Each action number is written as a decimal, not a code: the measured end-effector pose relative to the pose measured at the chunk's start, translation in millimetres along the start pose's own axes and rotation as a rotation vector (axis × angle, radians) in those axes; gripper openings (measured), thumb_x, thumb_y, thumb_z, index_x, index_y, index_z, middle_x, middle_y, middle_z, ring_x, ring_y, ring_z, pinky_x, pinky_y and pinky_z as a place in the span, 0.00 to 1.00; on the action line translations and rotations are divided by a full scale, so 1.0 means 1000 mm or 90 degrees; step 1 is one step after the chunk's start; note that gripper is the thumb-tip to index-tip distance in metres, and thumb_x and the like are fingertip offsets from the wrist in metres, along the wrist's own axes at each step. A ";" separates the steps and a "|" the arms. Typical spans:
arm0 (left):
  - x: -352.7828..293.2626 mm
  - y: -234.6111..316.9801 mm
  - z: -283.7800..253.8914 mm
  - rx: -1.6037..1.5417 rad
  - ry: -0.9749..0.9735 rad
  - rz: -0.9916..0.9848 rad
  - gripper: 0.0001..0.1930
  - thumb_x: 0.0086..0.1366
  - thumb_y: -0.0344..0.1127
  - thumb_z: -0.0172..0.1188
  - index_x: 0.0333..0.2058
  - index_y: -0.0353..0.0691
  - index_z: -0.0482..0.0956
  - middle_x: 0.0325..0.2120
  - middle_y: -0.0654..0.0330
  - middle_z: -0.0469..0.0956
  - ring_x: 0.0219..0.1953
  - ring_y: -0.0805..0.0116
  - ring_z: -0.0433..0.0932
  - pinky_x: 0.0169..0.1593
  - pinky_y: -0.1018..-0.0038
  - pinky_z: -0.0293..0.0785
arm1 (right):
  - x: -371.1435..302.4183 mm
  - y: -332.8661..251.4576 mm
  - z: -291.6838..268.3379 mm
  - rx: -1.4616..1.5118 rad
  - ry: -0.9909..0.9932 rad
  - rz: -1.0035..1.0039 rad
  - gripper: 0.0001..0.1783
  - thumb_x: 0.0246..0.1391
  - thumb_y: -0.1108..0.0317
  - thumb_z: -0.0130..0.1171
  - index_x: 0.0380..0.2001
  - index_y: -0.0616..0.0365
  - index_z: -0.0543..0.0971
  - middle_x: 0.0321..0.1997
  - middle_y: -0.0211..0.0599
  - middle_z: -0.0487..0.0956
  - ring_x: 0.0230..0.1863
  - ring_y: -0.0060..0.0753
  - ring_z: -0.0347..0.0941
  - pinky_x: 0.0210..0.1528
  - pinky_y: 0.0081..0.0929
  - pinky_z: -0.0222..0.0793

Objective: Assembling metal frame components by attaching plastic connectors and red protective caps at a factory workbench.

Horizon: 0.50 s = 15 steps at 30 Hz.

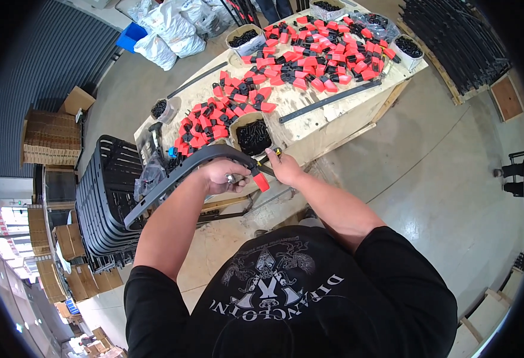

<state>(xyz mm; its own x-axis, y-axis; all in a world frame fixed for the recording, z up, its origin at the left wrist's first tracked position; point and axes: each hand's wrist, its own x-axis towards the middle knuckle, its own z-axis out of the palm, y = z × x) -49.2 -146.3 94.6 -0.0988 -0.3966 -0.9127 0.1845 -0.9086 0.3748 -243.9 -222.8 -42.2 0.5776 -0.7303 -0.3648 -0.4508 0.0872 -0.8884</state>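
Observation:
A curved black metal bar [178,171] lies across the front of the bench, its right end fitted with a red plastic piece [261,181]. Just under that end, my left hand [221,177] has its fingers curled round a shiny silver metal tool [232,178], whose kind is unclear; the bar runs over the hand. My right hand [286,168] is closed on a hand tool with a black and yellow handle [263,159], held against the bar beside the red piece. Behind both hands stands an open container [236,141] of small black fasteners.
Red-and-black parts [327,53] are heaped over the wooden bench [300,140]. A flat black bar [330,101] lies along its near edge. Tubs of black hardware [247,40] stand around the heap. Stacked black frames [104,197] are at the left, beside cardboard boxes [52,137].

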 end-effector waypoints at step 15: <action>0.022 -0.055 0.048 -0.225 0.084 0.006 0.05 0.65 0.27 0.55 0.29 0.39 0.70 0.20 0.62 0.69 0.18 0.70 0.68 0.21 0.70 0.68 | 0.019 0.016 0.001 0.040 -0.072 0.021 0.43 0.64 0.33 0.44 0.26 0.69 0.80 0.24 0.60 0.78 0.36 0.65 0.78 0.41 0.50 0.71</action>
<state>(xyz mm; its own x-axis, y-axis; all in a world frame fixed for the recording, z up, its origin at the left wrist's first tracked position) -108.2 -111.6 62.1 0.0278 -0.3638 -0.9310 0.5136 -0.7938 0.3256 -239.0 -234.5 -63.4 0.6376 -0.6460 -0.4197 -0.4290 0.1548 -0.8899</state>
